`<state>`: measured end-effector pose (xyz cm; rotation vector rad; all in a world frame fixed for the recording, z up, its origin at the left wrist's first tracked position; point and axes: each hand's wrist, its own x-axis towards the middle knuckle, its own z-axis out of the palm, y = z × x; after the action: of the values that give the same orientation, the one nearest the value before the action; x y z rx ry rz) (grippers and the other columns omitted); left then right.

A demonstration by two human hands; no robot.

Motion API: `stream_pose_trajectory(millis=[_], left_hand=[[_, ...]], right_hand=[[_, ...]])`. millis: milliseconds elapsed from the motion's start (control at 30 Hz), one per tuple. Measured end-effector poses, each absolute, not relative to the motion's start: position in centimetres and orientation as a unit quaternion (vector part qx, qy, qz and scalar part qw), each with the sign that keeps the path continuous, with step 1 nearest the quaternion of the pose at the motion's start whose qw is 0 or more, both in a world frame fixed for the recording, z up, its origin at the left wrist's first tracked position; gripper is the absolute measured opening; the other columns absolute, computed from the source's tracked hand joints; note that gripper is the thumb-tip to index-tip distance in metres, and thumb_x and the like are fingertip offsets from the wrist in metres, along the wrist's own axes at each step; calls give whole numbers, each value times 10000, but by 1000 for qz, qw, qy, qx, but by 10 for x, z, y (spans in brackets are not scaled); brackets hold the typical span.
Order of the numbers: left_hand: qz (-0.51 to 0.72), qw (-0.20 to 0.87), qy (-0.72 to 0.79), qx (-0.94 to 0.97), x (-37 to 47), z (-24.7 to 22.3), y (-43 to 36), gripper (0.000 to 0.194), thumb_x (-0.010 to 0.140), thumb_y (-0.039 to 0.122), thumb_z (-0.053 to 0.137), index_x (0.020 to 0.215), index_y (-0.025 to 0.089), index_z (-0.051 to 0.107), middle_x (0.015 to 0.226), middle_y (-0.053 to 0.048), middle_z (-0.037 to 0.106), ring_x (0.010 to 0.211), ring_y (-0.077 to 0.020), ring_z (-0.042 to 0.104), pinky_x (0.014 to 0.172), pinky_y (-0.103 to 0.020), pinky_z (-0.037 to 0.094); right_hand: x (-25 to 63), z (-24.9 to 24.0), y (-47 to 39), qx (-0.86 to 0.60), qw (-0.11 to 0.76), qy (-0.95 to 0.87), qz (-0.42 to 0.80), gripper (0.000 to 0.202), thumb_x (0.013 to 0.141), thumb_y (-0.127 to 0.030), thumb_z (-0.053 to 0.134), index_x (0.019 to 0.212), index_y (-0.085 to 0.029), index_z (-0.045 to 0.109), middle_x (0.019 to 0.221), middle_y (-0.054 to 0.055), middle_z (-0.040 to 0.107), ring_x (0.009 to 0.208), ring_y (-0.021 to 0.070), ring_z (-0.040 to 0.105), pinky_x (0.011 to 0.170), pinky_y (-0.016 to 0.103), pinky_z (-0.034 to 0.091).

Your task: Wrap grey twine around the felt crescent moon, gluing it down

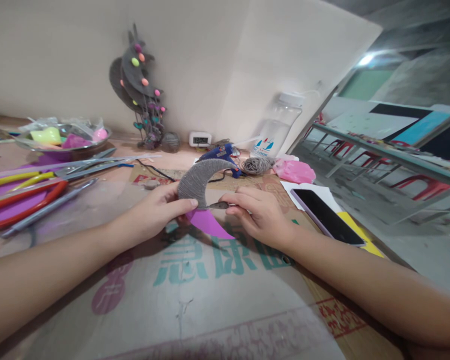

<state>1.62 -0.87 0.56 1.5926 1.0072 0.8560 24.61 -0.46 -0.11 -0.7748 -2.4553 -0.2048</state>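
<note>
My left hand (165, 204) pinches a crescent moon shape (195, 182) between thumb and fingers. Grey yarn is wound over its upper part, while the lower tip is bare purple (210, 224). Close beside the wound edge, my right hand (260, 212) grips a small dark grey bundle (219, 205), which looks like wound yarn, in its closed fingertips. Both hands are just above a cardboard sheet (210, 310) printed with green characters. The fingers behind the moon are partly hidden.
Behind the moon lie a blue glue gun (223, 152) and a grey yarn coil (258, 165). A water bottle (275, 125) and a phone (328, 215) are at the right. Scissors (26, 205), a pen (50, 207) and a bowl (62, 145) stand left. A moon ornament (138, 75) hangs behind.
</note>
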Motion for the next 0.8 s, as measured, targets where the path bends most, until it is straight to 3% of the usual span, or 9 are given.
stream_pose_trajectory(millis=[433,800], left_hand=[[351,517,411,664,16,4,-8,162,750,281,542,627,190,489,601,22,484,579,-129,480,554,-253,424],[343,507,397,684,13,0,-6,127,758,299,561,760,175,588,706,19,552,640,-121,498,594,-236,418]], right_hand=[[246,-3,-2,-305,300,-904,-12,243,927,-286,438,1052,-155,601,758,30,603,690,137,528,649,258,380],[244,-1,-5,-296,268,-916,-19,253,934,-296,427,1022,-147,612,829,53,626,697,133,531,637,253,375]])
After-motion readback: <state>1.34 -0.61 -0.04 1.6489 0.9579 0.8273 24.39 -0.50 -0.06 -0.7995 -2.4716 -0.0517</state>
